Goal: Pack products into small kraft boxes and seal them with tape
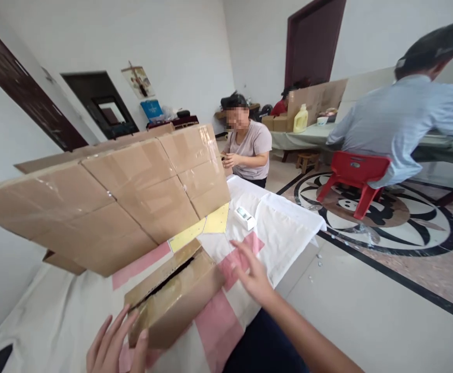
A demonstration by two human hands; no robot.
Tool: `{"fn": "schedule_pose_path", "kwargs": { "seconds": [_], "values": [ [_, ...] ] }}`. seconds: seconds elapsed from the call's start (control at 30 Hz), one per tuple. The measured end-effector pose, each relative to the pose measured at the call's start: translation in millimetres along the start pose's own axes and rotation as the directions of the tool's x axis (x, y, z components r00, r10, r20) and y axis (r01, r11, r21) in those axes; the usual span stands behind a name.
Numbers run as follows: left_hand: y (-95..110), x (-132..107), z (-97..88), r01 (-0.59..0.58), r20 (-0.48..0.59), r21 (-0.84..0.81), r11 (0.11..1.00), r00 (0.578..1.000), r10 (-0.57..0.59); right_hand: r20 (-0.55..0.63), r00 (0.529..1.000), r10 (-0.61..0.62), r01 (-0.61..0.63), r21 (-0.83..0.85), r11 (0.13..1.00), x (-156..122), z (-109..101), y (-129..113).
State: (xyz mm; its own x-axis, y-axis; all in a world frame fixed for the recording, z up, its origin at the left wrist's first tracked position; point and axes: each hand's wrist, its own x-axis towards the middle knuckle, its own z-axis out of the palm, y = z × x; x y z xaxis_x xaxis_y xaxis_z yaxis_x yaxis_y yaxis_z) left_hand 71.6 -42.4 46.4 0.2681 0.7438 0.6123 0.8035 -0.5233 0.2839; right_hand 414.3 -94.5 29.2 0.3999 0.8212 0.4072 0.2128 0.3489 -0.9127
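A long brown cardboard box [187, 305] lies on the cloth-covered table in front of me, with a dark slit along its top. My left hand [115, 339] is at the box's near left end, fingers spread, the fingertips at its corner. Off the box's right end, my right hand [253, 272] hovers over the cloth with thumb and fingers apart, holding nothing. A small white box [245, 218] with a dark printed panel rests on the cloth beyond my right hand. Whether my left fingertips press on the cardboard is hard to tell.
A tall cardboard partition [133, 181] stands along the table's far left side. Yellow pieces [215, 219] lie at its foot on the white and pink tablecloth [288, 212]. Across the table sits a person [252, 147]; another [401, 114] sits on a red chair [361, 168] at right.
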Motion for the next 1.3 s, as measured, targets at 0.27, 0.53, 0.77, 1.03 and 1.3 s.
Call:
{"fn": "schedule_pose_path", "kwargs": {
  "seconds": [0.27,0.53,0.77,1.03,1.3],
  "values": [
    [39,20,-10.3,-0.101,0.171,0.383,0.918,0.985,0.037,-0.263,0.931,0.252,-0.3,-0.162,0.94,102,-99,46],
    [47,36,-26.7,-0.252,0.271,0.462,0.85,0.953,0.136,-0.126,0.919,0.373,-0.391,-0.186,0.901,185,-87,56],
    [96,54,13.9,-0.262,0.331,0.378,0.888,0.934,0.134,0.022,0.844,0.536,-0.512,-0.262,0.818,213,-64,45],
    [102,68,43.5,-0.361,0.01,0.228,0.904,0.93,0.368,-0.034,0.778,0.627,-0.618,-0.219,0.755,226,-64,48],
    [245,108,213.8,0.179,0.406,-0.462,0.869,0.913,0.028,-0.111,0.737,0.667,-0.672,-0.23,0.704,231,-61,52]
  ]
}}
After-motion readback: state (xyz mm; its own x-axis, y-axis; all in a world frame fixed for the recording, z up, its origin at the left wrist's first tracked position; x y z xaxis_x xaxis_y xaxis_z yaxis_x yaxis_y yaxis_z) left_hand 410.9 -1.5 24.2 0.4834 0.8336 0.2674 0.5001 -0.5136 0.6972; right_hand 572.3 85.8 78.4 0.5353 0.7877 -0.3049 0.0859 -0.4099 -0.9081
